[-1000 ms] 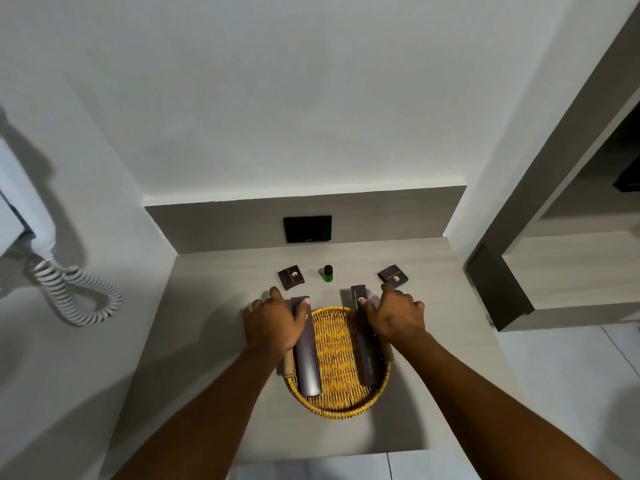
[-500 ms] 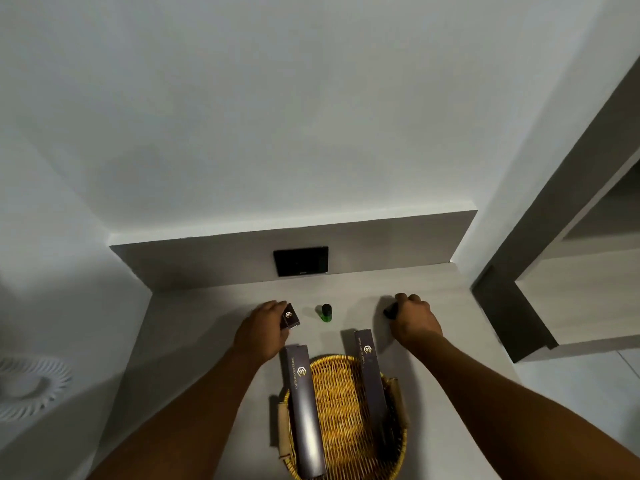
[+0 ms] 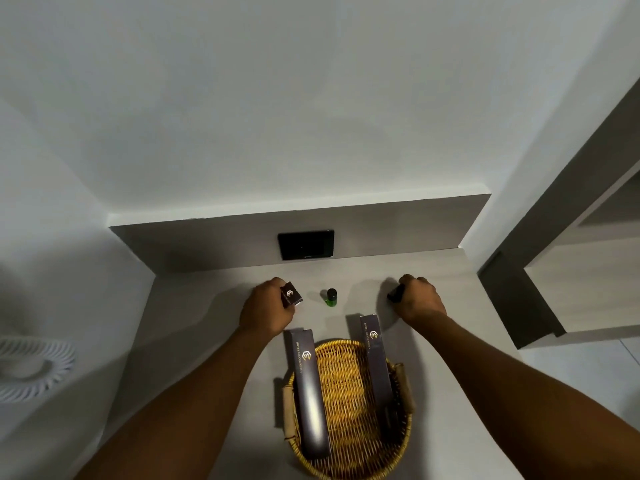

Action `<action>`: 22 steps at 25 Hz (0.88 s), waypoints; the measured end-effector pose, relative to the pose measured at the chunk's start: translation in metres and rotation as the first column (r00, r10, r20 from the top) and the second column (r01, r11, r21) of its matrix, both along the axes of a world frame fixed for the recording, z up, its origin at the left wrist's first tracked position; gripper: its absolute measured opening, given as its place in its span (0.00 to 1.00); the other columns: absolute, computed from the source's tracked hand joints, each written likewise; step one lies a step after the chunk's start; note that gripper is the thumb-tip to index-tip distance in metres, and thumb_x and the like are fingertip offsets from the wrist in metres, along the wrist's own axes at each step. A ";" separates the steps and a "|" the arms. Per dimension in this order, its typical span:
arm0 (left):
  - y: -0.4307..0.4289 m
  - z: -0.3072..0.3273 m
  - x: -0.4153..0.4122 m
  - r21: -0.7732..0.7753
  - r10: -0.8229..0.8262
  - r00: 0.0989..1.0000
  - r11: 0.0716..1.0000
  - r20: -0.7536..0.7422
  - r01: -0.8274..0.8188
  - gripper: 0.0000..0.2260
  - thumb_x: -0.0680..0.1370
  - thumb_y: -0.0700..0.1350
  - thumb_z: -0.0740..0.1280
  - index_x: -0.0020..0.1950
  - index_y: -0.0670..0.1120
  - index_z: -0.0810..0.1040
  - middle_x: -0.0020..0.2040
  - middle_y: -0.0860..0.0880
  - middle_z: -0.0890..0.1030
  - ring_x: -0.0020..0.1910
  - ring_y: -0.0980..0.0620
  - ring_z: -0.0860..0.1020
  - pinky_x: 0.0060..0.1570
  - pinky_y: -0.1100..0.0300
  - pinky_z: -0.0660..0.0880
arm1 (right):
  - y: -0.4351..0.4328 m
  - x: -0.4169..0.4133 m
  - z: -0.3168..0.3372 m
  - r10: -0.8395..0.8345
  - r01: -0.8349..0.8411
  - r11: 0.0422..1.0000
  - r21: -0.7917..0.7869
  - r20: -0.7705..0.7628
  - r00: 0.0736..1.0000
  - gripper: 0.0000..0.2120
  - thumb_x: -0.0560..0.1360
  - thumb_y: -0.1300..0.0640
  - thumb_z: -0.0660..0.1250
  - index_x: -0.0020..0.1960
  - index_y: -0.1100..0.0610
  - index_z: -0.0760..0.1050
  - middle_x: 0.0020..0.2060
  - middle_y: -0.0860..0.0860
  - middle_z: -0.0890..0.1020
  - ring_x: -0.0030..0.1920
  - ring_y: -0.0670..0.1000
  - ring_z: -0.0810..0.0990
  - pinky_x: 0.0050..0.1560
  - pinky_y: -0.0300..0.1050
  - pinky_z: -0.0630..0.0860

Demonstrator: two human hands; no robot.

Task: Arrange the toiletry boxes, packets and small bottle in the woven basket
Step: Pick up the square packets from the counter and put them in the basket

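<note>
Golden woven basket (image 3: 349, 455), green bottle (image 3: 331, 298) — boxes (image 3: 309, 386) seemingly dark brown.

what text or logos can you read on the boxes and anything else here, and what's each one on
"HOTEL GRAND ..." runs lengthwise on the left long box; the last word is too blurred to read.
The right long box has a similar line, too blurred to read.
Both carry a gold hexagon logo, as does the small box in the left hand.
The wall panel has tiny unreadable lettering.

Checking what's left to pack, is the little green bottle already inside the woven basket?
No, the green bottle stands on the counter beyond the woven basket, between the two hands.
</note>
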State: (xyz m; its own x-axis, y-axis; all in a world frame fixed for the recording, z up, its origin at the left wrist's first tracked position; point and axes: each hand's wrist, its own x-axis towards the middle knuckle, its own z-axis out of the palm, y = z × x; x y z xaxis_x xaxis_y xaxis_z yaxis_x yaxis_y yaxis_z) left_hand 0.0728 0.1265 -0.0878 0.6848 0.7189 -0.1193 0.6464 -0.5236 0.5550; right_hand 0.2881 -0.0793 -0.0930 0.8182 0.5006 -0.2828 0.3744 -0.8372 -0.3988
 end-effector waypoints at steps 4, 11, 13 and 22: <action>-0.044 0.037 -0.026 0.148 -0.031 0.990 0.989 0.139 0.010 0.26 0.69 0.50 0.74 0.65 0.48 0.73 0.57 0.48 0.80 0.58 0.46 0.74 0.57 0.50 0.73 | 0.002 -0.011 0.045 0.150 -0.163 0.973 0.166 0.091 0.985 0.24 0.68 0.60 0.75 0.62 0.54 0.75 0.56 0.56 0.80 0.58 0.60 0.78 0.58 0.52 0.75; -0.181 0.020 -0.085 0.180 -0.423 0.891 0.875 -0.168 0.449 0.27 0.66 0.54 0.67 0.66 0.55 0.71 0.59 0.58 0.77 0.61 0.53 0.66 0.62 0.53 0.59 | -0.012 -0.098 0.083 0.582 -0.593 0.789 0.159 0.115 0.805 0.28 0.65 0.54 0.75 0.62 0.43 0.69 0.48 0.48 0.69 0.52 0.52 0.63 0.46 0.50 0.64; -0.192 0.018 -0.085 0.200 -0.385 0.892 0.879 -0.238 0.433 0.24 0.68 0.52 0.67 0.64 0.55 0.73 0.59 0.58 0.78 0.62 0.51 0.65 0.60 0.50 0.57 | -0.019 -0.119 0.075 0.642 -0.644 0.760 0.085 0.054 0.765 0.26 0.67 0.53 0.74 0.62 0.45 0.69 0.51 0.52 0.71 0.55 0.56 0.65 0.48 0.51 0.67; -0.208 0.011 -0.081 0.206 -0.322 0.901 0.899 -0.291 0.388 0.14 0.70 0.49 0.67 0.55 0.54 0.77 0.54 0.57 0.81 0.60 0.47 0.66 0.55 0.48 0.61 | -0.036 -0.147 0.041 0.721 -0.713 0.692 -0.112 0.054 0.691 0.20 0.71 0.55 0.73 0.61 0.52 0.75 0.57 0.57 0.79 0.62 0.59 0.71 0.62 0.51 0.65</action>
State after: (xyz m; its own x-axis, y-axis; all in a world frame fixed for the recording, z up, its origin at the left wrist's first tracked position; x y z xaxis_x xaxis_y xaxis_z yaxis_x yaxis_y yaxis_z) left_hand -0.0084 -0.0813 -0.0767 0.8723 0.4610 -0.1628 0.4877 -0.8440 0.2231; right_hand 0.1413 -0.1148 -0.0522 0.2419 0.9253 -0.2920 0.9028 -0.3250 -0.2818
